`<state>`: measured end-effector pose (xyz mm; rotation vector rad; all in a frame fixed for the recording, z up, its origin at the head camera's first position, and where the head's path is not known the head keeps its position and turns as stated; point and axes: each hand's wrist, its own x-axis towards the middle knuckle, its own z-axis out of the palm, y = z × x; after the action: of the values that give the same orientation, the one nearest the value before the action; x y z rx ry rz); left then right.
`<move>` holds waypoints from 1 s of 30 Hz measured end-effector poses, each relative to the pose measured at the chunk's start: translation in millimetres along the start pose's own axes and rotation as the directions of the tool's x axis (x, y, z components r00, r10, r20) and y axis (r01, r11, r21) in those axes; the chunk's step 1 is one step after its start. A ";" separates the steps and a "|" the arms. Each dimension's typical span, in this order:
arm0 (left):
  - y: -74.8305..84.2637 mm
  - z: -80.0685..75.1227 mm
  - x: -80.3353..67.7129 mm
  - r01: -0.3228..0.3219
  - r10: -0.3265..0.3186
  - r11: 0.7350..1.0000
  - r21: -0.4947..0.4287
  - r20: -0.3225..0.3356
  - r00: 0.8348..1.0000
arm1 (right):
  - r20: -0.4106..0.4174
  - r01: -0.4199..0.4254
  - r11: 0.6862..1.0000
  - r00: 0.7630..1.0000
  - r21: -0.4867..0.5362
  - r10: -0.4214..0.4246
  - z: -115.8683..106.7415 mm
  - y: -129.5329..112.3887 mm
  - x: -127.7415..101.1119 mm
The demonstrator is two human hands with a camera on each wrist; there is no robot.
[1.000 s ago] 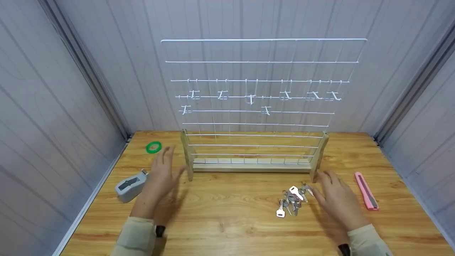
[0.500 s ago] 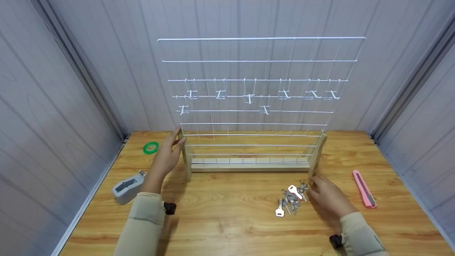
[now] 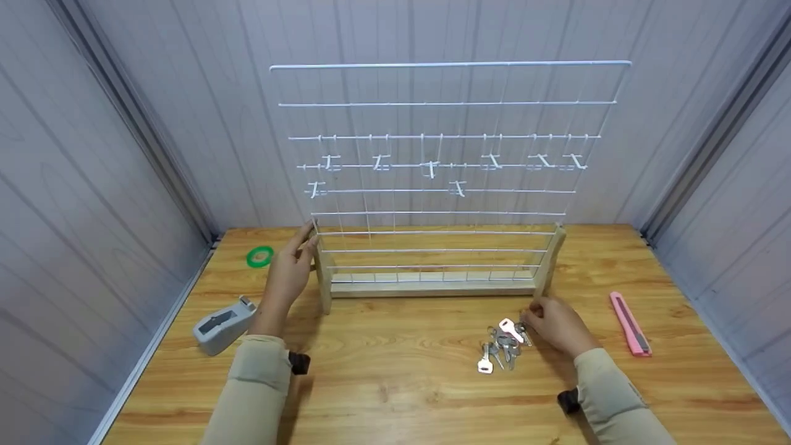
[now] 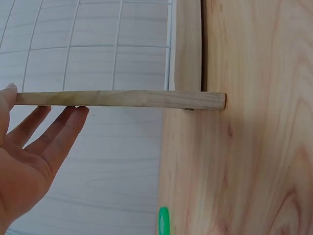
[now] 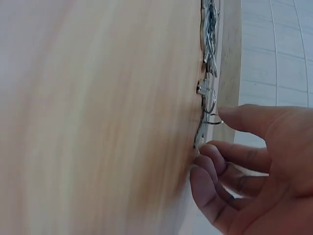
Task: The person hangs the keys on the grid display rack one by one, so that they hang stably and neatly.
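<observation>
At the left end of a white wire grid rack [image 3: 432, 288], my left hand [image 3: 287, 275] holds the wooden side post. In the left wrist view, the thumb lies on one side of that post [image 4: 122, 98] and the fingertips on the other. My right hand [image 3: 559, 327] is low at the right edge of a small heap of metal keys [image 3: 508, 343], below the rack's right foot. The right wrist view shows its thumb tip right at a thin wire key ring, with the other fingers bent and a gap between them and the thumb.
Several white hooks [image 3: 431, 168] hang on the grid. A green tape roll [image 3: 259, 256] and a grey tape dispenser [image 3: 224, 326] lie on the left, a pink utility knife [image 3: 630, 324] on the right. Panelled walls [image 3: 432, 31] enclose the table's back and sides.
My left hand has moved up from beside the rack onto its left post. The right hand has shifted left and inward to the keys, its fingers drawing in.
</observation>
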<state>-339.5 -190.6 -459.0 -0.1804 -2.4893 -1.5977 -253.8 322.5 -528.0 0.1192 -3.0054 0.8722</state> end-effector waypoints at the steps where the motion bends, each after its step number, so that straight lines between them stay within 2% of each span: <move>1: -0.6 0.2 -0.3 0.008 -0.008 1.000 -0.004 0.002 1.000 | -0.001 -0.014 1.000 1.000 0.004 0.014 0.1 -0.1 0.7; 11: -2.3 2.2 -0.2 0.023 -0.023 1.000 -0.003 -0.004 1.000 | 0.002 -0.145 0.988 0.989 0.044 0.145 0.4 -3.9 4.2; 26: -1.9 0.2 0.1 0.027 -0.027 0.999 -0.018 0.008 1.000 | 0.063 -0.203 0.973 0.978 0.111 0.197 0.2 -9.7 8.6; 30: -3.2 -1.5 -1.1 0.012 -0.012 1.000 -0.010 0.004 1.000 | 0.087 -0.234 0.959 0.971 0.157 0.223 0.2 -11.6 10.7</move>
<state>-339.0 -193.3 -461.5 -0.1708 -2.4898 -1.6165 -263.6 311.8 -521.6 -0.2070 -3.0481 1.1618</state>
